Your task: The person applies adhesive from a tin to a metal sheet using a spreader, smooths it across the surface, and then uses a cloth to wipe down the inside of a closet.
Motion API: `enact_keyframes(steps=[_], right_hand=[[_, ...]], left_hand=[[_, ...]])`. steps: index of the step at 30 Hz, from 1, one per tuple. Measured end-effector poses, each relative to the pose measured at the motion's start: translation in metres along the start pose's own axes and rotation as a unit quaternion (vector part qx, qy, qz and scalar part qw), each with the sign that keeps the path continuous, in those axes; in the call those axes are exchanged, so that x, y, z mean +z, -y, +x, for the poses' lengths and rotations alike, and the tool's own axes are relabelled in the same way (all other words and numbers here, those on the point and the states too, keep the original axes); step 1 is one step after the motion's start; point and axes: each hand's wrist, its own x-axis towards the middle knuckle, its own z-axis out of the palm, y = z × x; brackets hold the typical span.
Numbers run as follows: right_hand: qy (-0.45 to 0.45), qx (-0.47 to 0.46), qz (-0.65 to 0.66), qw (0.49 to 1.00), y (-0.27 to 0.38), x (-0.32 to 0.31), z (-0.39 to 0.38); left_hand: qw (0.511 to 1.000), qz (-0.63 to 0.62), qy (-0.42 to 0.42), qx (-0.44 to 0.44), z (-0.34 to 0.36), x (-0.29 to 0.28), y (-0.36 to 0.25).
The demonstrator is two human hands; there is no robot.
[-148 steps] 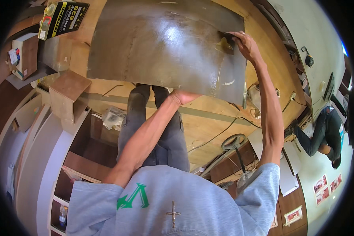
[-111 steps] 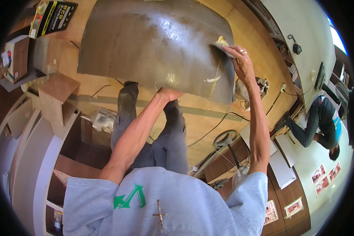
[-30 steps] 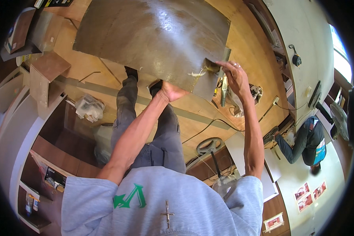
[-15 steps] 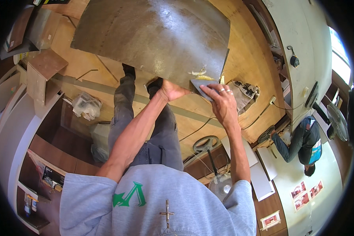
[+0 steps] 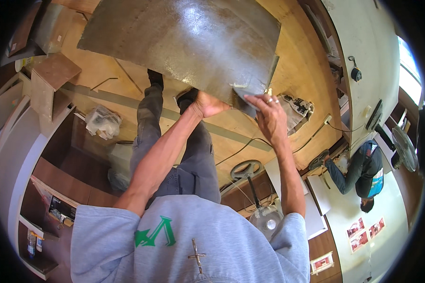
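A wide brown panel (image 5: 174,52) with a wet-looking sheen fills the upper middle. At its near edge is my left hand (image 5: 207,104), thumb stretched along the edge and fingers mostly hidden behind the panel; it appears to grip it. My right hand (image 5: 272,115), with rings on it, closes on a flat grey spreader (image 5: 243,100). The blade lies against the panel's near right corner, tilted. A small pale smear (image 5: 241,86) shows on the panel just beyond the blade.
A crumpled cloth (image 5: 297,111) lies right of my right hand, near a cable. A pedestal fan (image 5: 267,219) stands lower right. Wooden box pieces (image 5: 56,73) and a plastic bag (image 5: 102,120) are at left. Another person (image 5: 368,172) is at far right.
The spreader has moved slightly up onto the panel and tilted; the yellow paste along its edge no longer shows. My right hand shifted slightly right and down. The panel's left corner shifted left.
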Motion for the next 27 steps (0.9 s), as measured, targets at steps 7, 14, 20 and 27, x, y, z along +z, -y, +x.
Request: enact_keyframes(steps=[7, 14, 20, 27], right_hand=[[0.108, -0.006, 0.049, 0.993, 0.026, -0.015, -0.047], [-0.096, 0.061, 0.210, 0.971, -0.023, -0.067, 0.015], [-0.127, -0.030, 0.136, 0.982, -0.058, -0.038, 0.082], [-0.021, -0.029, 0.060, 0.998, -0.058, -0.048, 0.059]], left_hand=[[0.999, 0.034, 0.005, 0.011, -0.005, 0.002, -0.002], [0.999, -0.008, 0.043, -0.022, 0.001, 0.004, 0.003], [1.000, 0.016, 0.020, -0.004, -0.004, 0.009, 0.002], [0.998, 0.041, -0.024, 0.031, -0.006, 0.012, 0.008]])
